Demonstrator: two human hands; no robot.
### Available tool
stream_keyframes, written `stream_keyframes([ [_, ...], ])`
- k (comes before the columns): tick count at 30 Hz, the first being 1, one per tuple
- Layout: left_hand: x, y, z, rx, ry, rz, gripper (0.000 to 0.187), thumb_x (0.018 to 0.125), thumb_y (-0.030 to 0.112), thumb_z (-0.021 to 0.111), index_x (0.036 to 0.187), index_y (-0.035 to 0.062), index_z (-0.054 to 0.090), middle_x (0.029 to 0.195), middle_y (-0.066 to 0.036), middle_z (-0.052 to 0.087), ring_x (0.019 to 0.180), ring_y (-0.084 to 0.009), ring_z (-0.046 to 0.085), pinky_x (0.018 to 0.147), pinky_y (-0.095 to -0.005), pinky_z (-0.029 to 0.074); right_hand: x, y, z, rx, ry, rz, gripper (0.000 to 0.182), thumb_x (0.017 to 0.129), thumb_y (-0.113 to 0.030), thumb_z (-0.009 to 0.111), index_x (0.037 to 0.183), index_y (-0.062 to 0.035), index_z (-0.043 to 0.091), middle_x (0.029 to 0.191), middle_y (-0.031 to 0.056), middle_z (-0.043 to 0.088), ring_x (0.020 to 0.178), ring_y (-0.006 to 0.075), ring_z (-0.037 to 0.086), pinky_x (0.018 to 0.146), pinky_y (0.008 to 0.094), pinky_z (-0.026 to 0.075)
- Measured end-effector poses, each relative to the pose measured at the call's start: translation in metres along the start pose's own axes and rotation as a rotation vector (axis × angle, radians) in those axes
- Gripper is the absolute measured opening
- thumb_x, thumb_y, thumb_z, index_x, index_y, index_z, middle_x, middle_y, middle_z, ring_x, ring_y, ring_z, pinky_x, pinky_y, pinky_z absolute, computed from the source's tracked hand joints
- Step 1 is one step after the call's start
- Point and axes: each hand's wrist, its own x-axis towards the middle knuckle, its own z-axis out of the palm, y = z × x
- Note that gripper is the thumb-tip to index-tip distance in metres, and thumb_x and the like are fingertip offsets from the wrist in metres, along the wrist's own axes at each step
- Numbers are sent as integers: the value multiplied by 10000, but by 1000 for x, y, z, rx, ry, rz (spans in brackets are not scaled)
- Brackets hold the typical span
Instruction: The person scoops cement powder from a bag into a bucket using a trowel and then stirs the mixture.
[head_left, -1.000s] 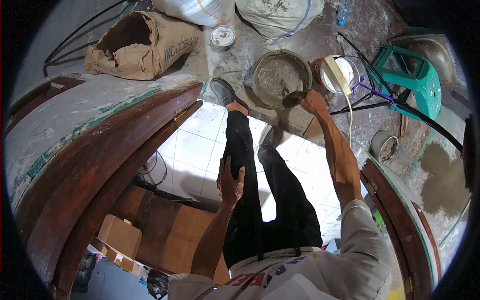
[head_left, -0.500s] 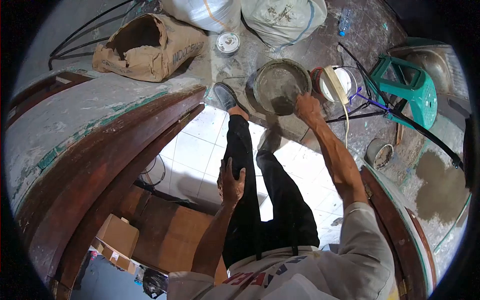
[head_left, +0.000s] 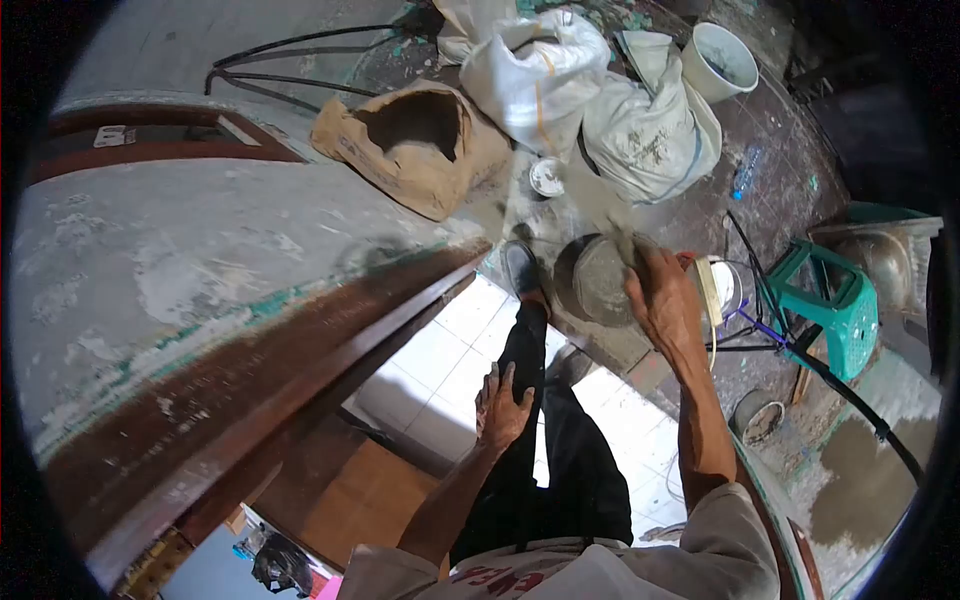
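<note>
1. Head view: a round basin [head_left: 577, 290] of grey mortar [head_left: 604, 283] sits on the dusty floor [head_left: 785, 205], just beyond the person's feet.
2. Right hand [head_left: 667, 300] is over the basin's right side, fingers bent and pointing away from the body. A blurred grey-brown shape [head_left: 622, 238] shows by the fingertips; whether the fingers grip it, I cannot tell.
3. Left hand [head_left: 504, 408] rests on the left leg of the black trousers [head_left: 588, 455], fingers spread and grasping nothing.
4. A dark shoe [head_left: 520, 268] stands left of the basin, near its wall.
5. Right of the basin is a white bucket [head_left: 725, 283], with a pale power strip [head_left: 711, 290] across it.
6. Further right stands a green stool [head_left: 845, 325]; nearer the person, a small round container [head_left: 760, 417] lies tilted.
7. Beyond the basin are a small white tub [head_left: 547, 177], a torn-topped brown paper sack [head_left: 480, 145] and two white sacks, one upright [head_left: 525, 95], one slumped [head_left: 645, 145].
8. Behind those, a tall pale bucket [head_left: 708, 85] stands near a clear bottle [head_left: 745, 172].
</note>
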Motion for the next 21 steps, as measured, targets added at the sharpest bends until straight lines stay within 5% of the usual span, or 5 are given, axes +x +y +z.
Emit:
stream_keyframes([
  [4,14,3,-23,-36,6,6,789,1037,563,593,1669,151,365,1717,-261,306,1551,-488,343,1259,-588,292,106,-105,6,-116,-141,-135,336,916,-145,691,1227,-18,686,1123,221,695,907,433,736,753,515,604],
  [13,53,-8,-76,-113,51,-31,837,1026,638,582,1663,139,367,1706,-286,311,1528,-511,373,1219,-633,333,294,-198,194,-841,-427,-611,298,969,-211,662,1239,-127,759,1228,127,715,1032,311,726,768,417,581],
  [16,64,-5,-105,-308,-19,-110,876,1034,685,537,1681,133,324,1721,-288,267,1579,-485,289,1259,-628,280,343,-157,353,-968,-335,-623,228,992,-266,659,1130,-166,811,1176,38,768,937,277,735,839,405,546],
  [19,64,-34,-84,1018,653,300,863,1049,626,571,1672,81,327,1706,-289,300,1576,-460,313,1274,-597,279,380,-71,519,-729,-419,-505,261,1023,-268,619,998,-128,838,1002,23,800,945,260,738,955,392,520],
  [21,59,-33,-81,748,563,303,859,1049,620,576,1669,79,330,1702,-289,308,1571,-460,321,1272,-594,283,358,-80,488,-236,-406,-435,234,996,-263,646,975,-111,822,982,46,792,940,278,738,929,402,530],
])
